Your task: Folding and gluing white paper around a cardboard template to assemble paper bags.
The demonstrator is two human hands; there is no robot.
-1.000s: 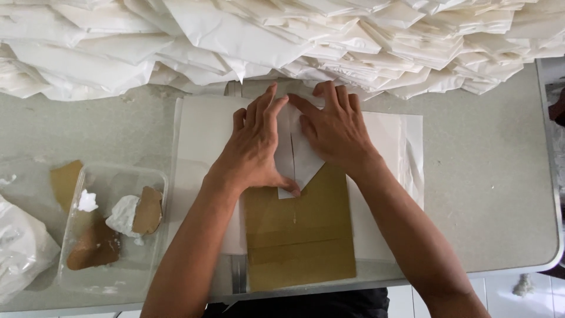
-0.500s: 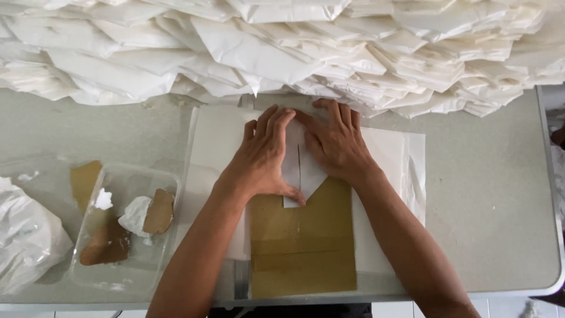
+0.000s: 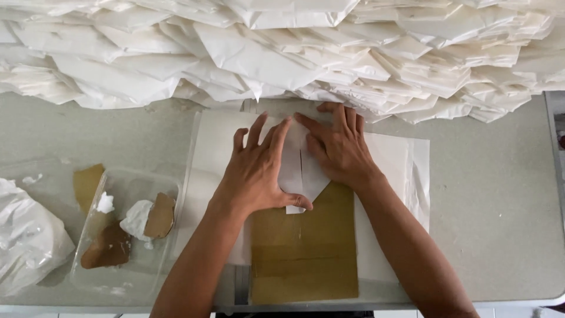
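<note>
Paper (image 3: 303, 171), white and folded to a point, lies atop the brown cardboard (image 3: 306, 253); left hand (image 3: 259, 171) and right hand (image 3: 338, 147) press it, fingers spread flat.

Folded white paper (image 3: 300, 171) lies flat on my brown cardboard template (image 3: 303, 253), its flaps meeting at centre.
</note>
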